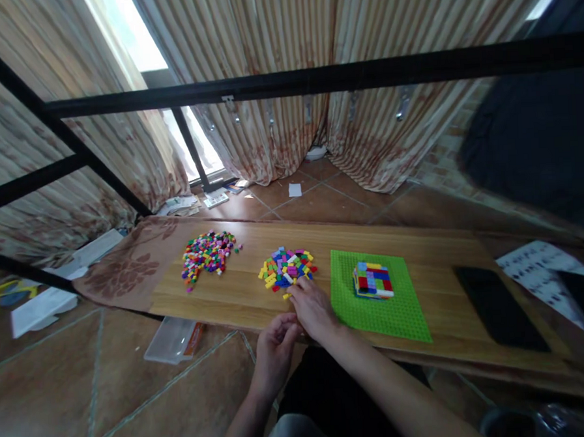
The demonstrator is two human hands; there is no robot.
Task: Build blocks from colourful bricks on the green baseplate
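Observation:
My right hand (314,308) reaches to the near edge of a pile of mixed building bricks (285,269), its fingers bent down and drawn together. The fingertips are too small to show what they hold, if anything. A yellow brick (287,296) lies just left of them. My left hand (276,344) is close beside it at the table's front edge, with fingers curled and thumb near them; whatever is inside is hidden. To the right, a block built of coloured bricks (372,281) stands on a green baseplate (342,294).
A second pile of smaller bricks (208,254) lies on the left of the wooden table (247,305). A dark flat device (499,305) and a printed sheet (544,270) are at the right. A clear plastic box (168,340) sits below the front edge. A black rail (285,85) crosses behind.

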